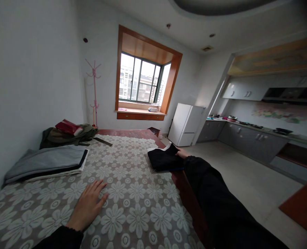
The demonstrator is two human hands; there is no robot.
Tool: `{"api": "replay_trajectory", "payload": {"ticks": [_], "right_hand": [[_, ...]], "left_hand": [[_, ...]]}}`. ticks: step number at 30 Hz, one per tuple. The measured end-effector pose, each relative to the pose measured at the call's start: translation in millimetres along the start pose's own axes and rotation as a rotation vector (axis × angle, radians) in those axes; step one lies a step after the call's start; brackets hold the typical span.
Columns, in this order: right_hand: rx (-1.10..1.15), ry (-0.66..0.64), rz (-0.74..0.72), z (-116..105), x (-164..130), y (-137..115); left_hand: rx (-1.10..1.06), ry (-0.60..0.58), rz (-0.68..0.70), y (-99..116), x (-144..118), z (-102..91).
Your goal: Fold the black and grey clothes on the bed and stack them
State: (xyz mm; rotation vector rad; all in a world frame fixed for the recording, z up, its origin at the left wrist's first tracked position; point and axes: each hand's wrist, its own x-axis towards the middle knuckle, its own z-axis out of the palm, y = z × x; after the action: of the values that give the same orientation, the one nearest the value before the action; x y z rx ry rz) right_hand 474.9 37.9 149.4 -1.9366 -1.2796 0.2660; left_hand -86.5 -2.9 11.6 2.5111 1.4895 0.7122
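Left hand (88, 206): we log it flat, palm down, fingers spread apart, resting on the floral lace tablecloth (132, 207) near the front of the table; it holds nothing.

Right hand (182, 152): we log it at the end of an outstretched arm in a dark sleeve (215, 193), touching the far right corner of a folded black garment (164, 158). Fingers appear to close on the cloth edge, though we cannot tell how firm the grip is, since the fabric hides most of them.

Folded black garment: lies at the right edge of the table, on the tablecloth, with a strip of white fabric (155, 149) showing beneath its far side.

Other items we record on the table:
- stack of folded grey and white cloth (49, 162), left side, just beside the wall;
- olive-green bag (65, 136) at the far left corner, with a red item (69, 127) on top.

Room fittings we record:
- pink coat stand (94, 93) in the corner behind the bag;
- wood-framed bay window (143, 79) on the far wall;
- white refrigerator (186, 124) to its right;
- kitchen counter (249, 133) with grey cabinets along the right wall.
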Motion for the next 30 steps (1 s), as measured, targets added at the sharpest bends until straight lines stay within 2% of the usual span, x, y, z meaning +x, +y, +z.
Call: {"api": "replay_trajectory", "payload": {"ticks": [6, 10, 15, 19, 22, 24, 27, 30], "right_hand": [[-0.033, -0.071, 0.046, 0, 24, 41], [-0.138, -0.061, 0.031, 3, 25, 59], [-0.273, -0.035, 0.011, 9, 13, 69], [-0.392, 0.019, -0.005, 14, 2, 58], [-0.541, 0.053, -0.178, 33, -7, 33], [-0.623, -0.011, -0.254, 56, -14, 15], [-0.634, -0.206, -0.192, 94, -26, 2], [-0.636, -0.273, -0.168, 116, -36, 8]], "left_hand": [[-0.015, 0.018, 0.014, -4, 2, 3.3], [-0.011, 0.009, 0.013, -5, 2, 2.3], [0.007, 0.010, 0.017, -6, 2, 4.4], [0.004, 0.016, 0.015, -5, 1, 4.0], [-0.005, 0.003, 0.004, -3, 1, 1.7], [-0.014, -0.003, 0.002, -2, 1, 0.2], [-0.016, -0.006, -0.008, 2, -1, -2.4], [-0.014, -0.028, -0.021, 7, -3, -6.2]]}}
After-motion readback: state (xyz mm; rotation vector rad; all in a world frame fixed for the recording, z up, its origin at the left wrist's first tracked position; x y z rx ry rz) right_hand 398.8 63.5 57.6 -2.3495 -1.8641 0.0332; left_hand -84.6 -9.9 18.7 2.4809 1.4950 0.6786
